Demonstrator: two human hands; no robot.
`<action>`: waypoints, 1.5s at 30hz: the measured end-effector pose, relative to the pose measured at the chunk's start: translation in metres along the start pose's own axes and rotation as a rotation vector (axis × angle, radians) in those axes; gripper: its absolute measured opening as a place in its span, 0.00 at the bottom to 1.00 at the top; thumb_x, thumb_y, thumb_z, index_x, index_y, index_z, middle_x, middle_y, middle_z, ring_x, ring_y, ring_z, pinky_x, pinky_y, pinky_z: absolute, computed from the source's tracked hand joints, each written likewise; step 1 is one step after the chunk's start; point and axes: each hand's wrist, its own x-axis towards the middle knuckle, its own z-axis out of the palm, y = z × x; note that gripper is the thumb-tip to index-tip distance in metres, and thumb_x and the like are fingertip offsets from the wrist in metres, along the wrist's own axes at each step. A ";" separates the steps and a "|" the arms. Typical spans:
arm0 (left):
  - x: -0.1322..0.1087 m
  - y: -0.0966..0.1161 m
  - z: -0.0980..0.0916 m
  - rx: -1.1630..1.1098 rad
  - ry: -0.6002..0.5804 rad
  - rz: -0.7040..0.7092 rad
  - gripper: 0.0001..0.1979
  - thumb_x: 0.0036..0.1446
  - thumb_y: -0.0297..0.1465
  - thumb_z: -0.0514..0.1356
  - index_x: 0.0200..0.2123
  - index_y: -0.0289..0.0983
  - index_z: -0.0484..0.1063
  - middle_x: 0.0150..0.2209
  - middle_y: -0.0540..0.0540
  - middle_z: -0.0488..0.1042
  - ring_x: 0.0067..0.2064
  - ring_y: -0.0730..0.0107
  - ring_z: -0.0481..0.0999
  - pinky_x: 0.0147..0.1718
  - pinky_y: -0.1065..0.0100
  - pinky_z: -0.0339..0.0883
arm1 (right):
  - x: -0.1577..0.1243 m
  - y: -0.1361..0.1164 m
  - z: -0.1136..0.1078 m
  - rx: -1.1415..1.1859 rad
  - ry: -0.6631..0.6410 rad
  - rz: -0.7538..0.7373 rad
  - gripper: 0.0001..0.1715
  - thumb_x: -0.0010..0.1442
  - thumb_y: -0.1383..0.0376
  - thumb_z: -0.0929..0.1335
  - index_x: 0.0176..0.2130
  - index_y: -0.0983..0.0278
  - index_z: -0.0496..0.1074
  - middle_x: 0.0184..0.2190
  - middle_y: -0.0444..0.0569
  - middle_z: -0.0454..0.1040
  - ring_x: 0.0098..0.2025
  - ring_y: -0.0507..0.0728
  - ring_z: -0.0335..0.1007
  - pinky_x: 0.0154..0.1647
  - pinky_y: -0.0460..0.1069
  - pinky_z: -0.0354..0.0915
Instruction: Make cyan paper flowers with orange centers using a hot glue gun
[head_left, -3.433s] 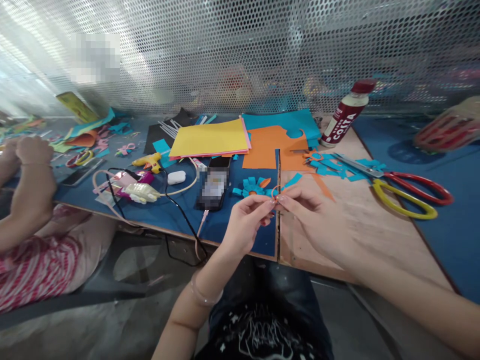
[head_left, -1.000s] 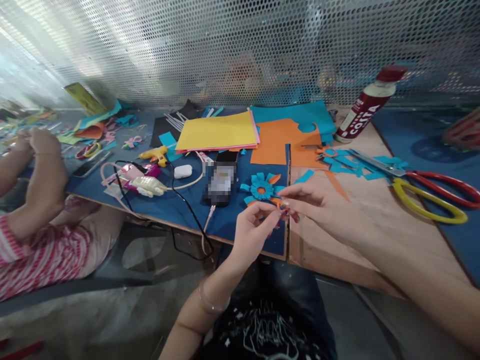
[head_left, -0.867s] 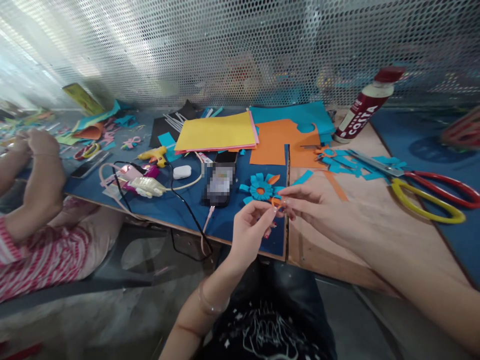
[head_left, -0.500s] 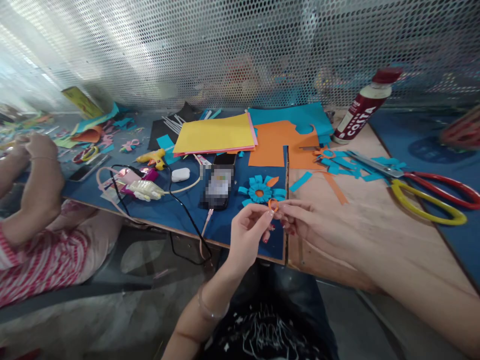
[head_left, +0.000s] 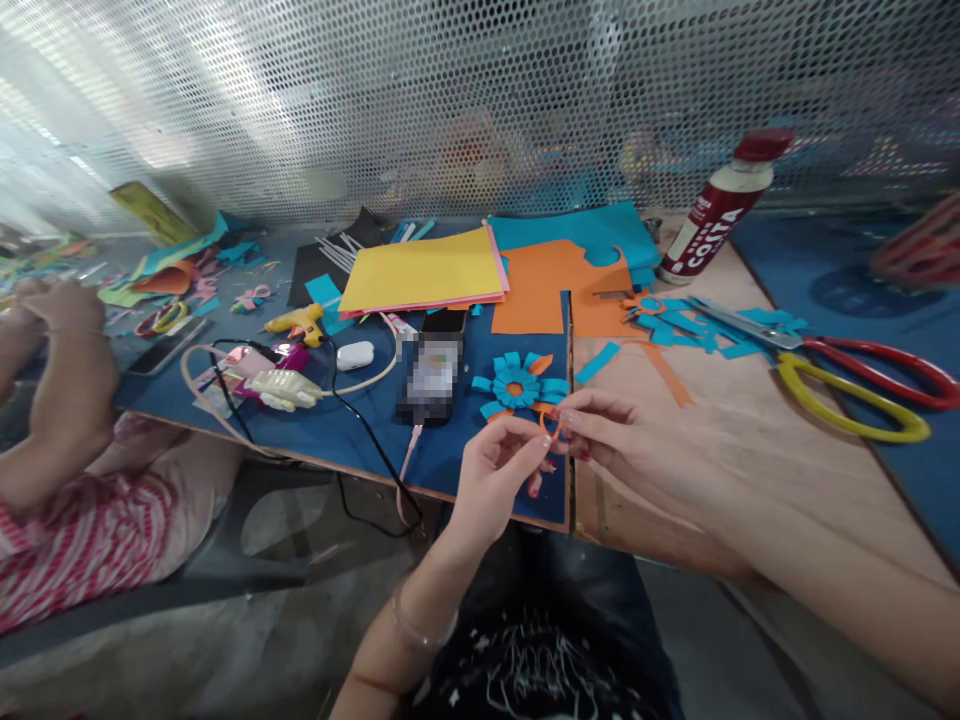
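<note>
The left hand [head_left: 496, 472] and the right hand [head_left: 637, 448] are meeting fingertip to fingertip above the near edge of the table [head_left: 739, 445]. Both are pinching one orange strip [head_left: 550, 424] between thumb and forefinger, and the other fingers are curling loosely. The strip is bending into a small loop and hanging clear of the table, just in front of the blue flower [head_left: 516, 384], which is lying flat on the mat [head_left: 341, 420].

Surroundings:
- A phone [head_left: 429, 374] is lying just left of the flower, and its cable [head_left: 409, 455] is running off the near edge.
- An earbud case [head_left: 354, 354] and a glue gun [head_left: 297, 322] are lying farther left.
- Yellow sheets [head_left: 420, 272] and an orange sheet [head_left: 547, 288] are lying behind the flower.
- Scissors [head_left: 855, 384] are resting well to the right among blue scraps [head_left: 712, 330].
- A bottle [head_left: 716, 212] is standing at the back, near the mesh [head_left: 450, 100].

Nothing is standing between the hands and the flower — only the right fingers are hiding part of the loop. A co-worker's hand [head_left: 66, 305] is working at the far left, well apart.
</note>
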 end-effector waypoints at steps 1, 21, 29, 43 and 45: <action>0.000 -0.001 0.000 0.006 -0.003 -0.001 0.10 0.56 0.35 0.67 0.32 0.35 0.73 0.28 0.47 0.77 0.23 0.79 0.68 0.18 0.77 0.61 | 0.000 0.000 0.000 -0.013 0.008 -0.002 0.11 0.52 0.56 0.76 0.31 0.60 0.77 0.26 0.43 0.73 0.30 0.52 0.68 0.32 0.49 0.63; 0.001 -0.004 -0.007 0.022 -0.060 -0.019 0.11 0.53 0.34 0.69 0.29 0.35 0.71 0.27 0.49 0.75 0.27 0.76 0.71 0.27 0.74 0.64 | 0.004 -0.005 -0.003 -0.200 0.006 0.039 0.15 0.51 0.53 0.75 0.29 0.62 0.78 0.24 0.44 0.72 0.24 0.49 0.61 0.24 0.48 0.57; 0.000 -0.005 -0.008 0.030 -0.072 0.006 0.10 0.55 0.32 0.68 0.30 0.34 0.71 0.28 0.48 0.76 0.28 0.76 0.72 0.28 0.75 0.64 | 0.003 -0.004 -0.003 -0.224 0.012 0.012 0.16 0.52 0.53 0.75 0.30 0.62 0.76 0.23 0.42 0.69 0.23 0.49 0.59 0.24 0.48 0.55; 0.003 0.001 -0.003 -0.116 0.012 0.005 0.09 0.54 0.33 0.69 0.30 0.34 0.74 0.28 0.51 0.74 0.28 0.80 0.72 0.29 0.77 0.65 | 0.001 -0.001 0.000 -0.307 -0.054 -0.119 0.11 0.55 0.55 0.74 0.36 0.58 0.78 0.35 0.46 0.77 0.39 0.55 0.72 0.43 0.53 0.67; 0.002 -0.001 -0.004 -0.093 0.020 0.026 0.08 0.56 0.33 0.68 0.31 0.35 0.75 0.29 0.51 0.74 0.28 0.80 0.72 0.30 0.77 0.66 | 0.000 -0.002 -0.001 -0.366 -0.059 -0.151 0.10 0.57 0.55 0.73 0.36 0.58 0.77 0.35 0.46 0.76 0.38 0.55 0.72 0.42 0.53 0.67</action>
